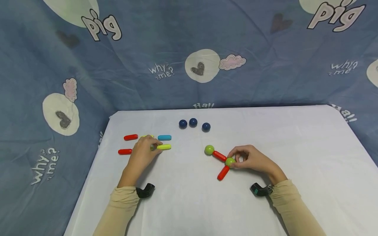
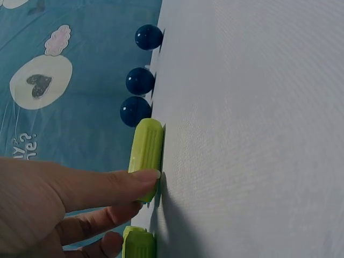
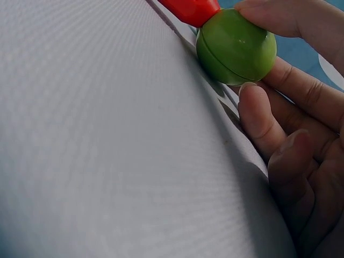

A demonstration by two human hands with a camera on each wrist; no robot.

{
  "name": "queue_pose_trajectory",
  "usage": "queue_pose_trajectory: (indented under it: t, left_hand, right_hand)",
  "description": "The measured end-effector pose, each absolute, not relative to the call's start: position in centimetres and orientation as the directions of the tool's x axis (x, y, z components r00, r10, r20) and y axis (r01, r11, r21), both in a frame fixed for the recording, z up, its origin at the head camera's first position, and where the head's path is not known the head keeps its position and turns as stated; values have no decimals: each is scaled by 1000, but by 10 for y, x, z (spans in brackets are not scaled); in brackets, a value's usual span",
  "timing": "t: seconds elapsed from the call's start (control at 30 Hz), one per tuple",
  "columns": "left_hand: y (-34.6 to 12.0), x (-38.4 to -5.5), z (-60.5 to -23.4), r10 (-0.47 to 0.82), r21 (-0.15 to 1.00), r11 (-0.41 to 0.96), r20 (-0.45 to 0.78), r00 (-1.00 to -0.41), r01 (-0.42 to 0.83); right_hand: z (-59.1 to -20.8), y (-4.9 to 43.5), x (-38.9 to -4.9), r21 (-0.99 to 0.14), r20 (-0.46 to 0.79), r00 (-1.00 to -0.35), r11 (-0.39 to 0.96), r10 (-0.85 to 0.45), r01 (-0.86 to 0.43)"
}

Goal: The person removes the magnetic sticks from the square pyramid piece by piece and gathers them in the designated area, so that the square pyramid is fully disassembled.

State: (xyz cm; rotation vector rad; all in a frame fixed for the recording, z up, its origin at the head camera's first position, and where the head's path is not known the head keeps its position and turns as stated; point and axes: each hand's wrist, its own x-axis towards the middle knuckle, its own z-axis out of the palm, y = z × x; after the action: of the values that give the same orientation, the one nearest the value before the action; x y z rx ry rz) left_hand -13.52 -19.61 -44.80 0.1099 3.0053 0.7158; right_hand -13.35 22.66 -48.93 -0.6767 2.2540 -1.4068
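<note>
My left hand (image 1: 143, 151) pinches a yellow-green rod (image 1: 164, 147) between thumb and fingers, low over the white tabletop. In the left wrist view that rod (image 2: 147, 142) points toward the blue balls, and another yellow-green rod (image 2: 140, 244) lies behind the fingertips. My right hand (image 1: 252, 160) holds a green ball (image 1: 230, 162) between thumb and fingers. Two red rods, one (image 1: 220, 156) toward the upper left and one (image 1: 223, 173) toward the lower left, meet this ball. A second green ball (image 1: 209, 150) sits at the far end of the upper rod.
Three dark blue balls (image 1: 193, 123) stand toward the back of the table (image 1: 265, 127). Around the left hand lie a light blue rod (image 1: 164, 137), a red rod (image 1: 131, 137) and another red rod (image 1: 125, 151). A blue printed cloth (image 1: 133, 88) hangs behind.
</note>
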Motion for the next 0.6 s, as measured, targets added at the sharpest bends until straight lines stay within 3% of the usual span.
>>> queue_pose_trajectory:
  t: [0.6]
  left_hand:
    - [-192,-136,-450,115,468,879,-34,-993,85]
  right_hand:
    - [-491,227,-134,-909,-79,-801,372,-594,-186]
